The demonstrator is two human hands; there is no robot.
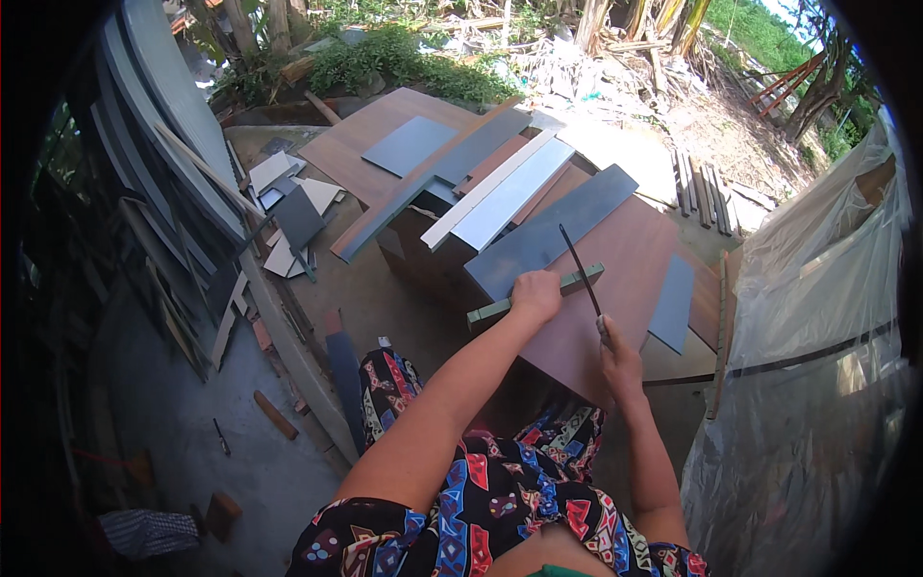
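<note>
My left hand (536, 294) is closed over a narrow green strip (492, 311), pressing it down on the brown wooden panel (615, 252). The strip lies across the panel, and its left end sticks out past the panel's edge. In my right hand (623, 363) is the handle of a narrow-bladed hand saw (579, 265), its dark blade pointing away from me and crossing the strip near its right end. Whether the teeth touch the strip is too small to tell. Beyond my left hand lies a dark grey-blue board (553, 234).
Long boards (437, 183) and a white strip (487, 189) lie stacked beyond the panel. Tall grey panels (159, 115) lean at the left, near scattered offcuts (299, 213). Plastic sheeting (808, 308) hangs at the right. A screwdriver-like tool (222, 438) lies on the floor.
</note>
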